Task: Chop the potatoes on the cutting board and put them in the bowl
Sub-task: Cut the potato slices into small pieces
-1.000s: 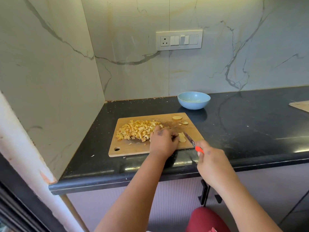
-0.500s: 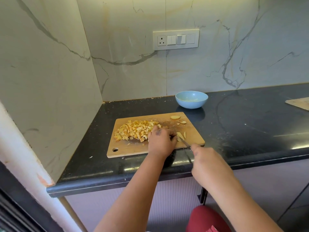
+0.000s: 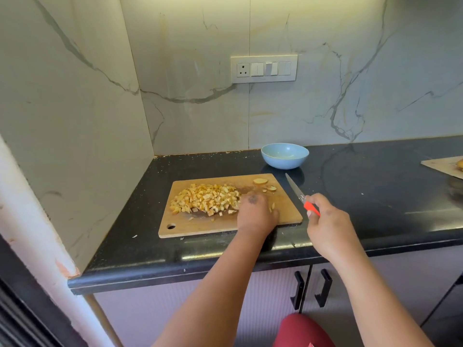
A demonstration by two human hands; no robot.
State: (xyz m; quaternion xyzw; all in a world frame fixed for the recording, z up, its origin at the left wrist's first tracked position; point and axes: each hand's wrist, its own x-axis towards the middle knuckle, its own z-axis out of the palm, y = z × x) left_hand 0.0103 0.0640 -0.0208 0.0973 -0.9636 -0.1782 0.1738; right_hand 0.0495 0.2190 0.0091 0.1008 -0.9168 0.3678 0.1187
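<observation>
A wooden cutting board (image 3: 200,226) lies on the black counter. A heap of diced potato (image 3: 205,199) covers its left half, and two potato slices (image 3: 260,181) lie at its far right corner. My left hand (image 3: 255,214) rests palm down on the board at the heap's right edge; a few cut bits (image 3: 272,206) sit beside its thumb. My right hand (image 3: 328,226) grips the red handle of a knife (image 3: 294,187). It is off the board's right side, with the blade raised and pointing away. The light blue bowl (image 3: 284,156) stands behind the board and looks empty.
Marble walls close the counter on the left and at the back, with a socket panel (image 3: 263,68). At the right edge lies a second board (image 3: 443,166) with a potato (image 3: 460,163). Black cabinet handles (image 3: 299,289) hang under the counter's front edge.
My right hand has pulled the knife off the board to the right and lifted the blade. My left hand has slid toward the diced heap, leaving small cut bits by its thumb.
</observation>
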